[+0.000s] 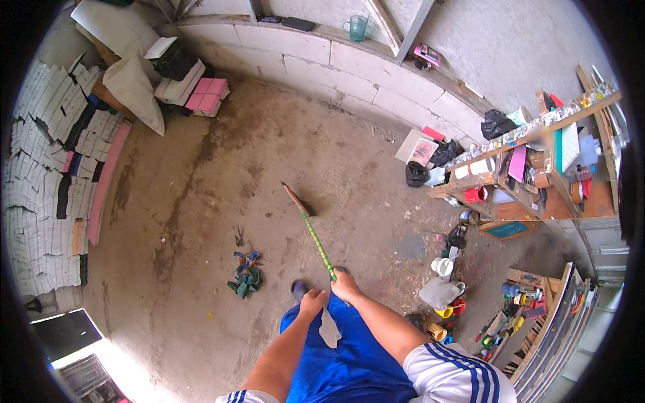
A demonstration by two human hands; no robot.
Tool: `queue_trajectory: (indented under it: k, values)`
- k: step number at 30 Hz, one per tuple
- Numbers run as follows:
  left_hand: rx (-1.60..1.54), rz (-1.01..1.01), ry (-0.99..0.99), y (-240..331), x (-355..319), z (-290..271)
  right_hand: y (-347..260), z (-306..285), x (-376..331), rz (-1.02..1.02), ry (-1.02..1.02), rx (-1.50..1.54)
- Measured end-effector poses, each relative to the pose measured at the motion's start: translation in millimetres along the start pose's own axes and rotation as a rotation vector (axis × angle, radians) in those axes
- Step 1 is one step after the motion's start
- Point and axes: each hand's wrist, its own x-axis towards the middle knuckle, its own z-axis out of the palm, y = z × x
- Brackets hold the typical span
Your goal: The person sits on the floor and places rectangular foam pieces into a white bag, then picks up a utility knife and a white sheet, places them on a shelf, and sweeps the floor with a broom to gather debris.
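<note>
My right hand point(345, 285) is closed around the near end of a long thin stick point(316, 238). Green banded wrapping covers much of its length, and the bare far end is reddish brown. The stick points forward and slightly left over the concrete floor. Just left of it, my left hand point(312, 303) is closed on a pale grey-white cloth point(329, 329), which hangs down in front of my blue trousers. The fingertips of both hands are partly hidden.
A crumpled dark green and blue cloth point(247, 279) lies on the floor point(181, 235) at left. Stacked white slabs point(50, 168) line the left wall. A cluttered wooden workbench point(537, 127) stands at right, with buckets point(442, 266) and paint containers below. Block wall point(302, 57) runs behind.
</note>
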Motion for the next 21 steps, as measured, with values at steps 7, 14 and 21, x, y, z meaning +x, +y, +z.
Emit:
queue_trajectory:
  k: [7, 14, 21]
  values:
    - [-0.105, -0.050, -0.092, 64, 10, -3, 39, -93, 59, -0.053, 0.299, -0.115]
    - [-0.008, 0.032, -0.019, 91, 57, -31, 8, -222, 112, 0.177, 0.382, -0.222]
    - [0.162, 0.018, 0.026, 138, 80, -88, 18, -297, 203, 0.361, 0.456, -0.342]
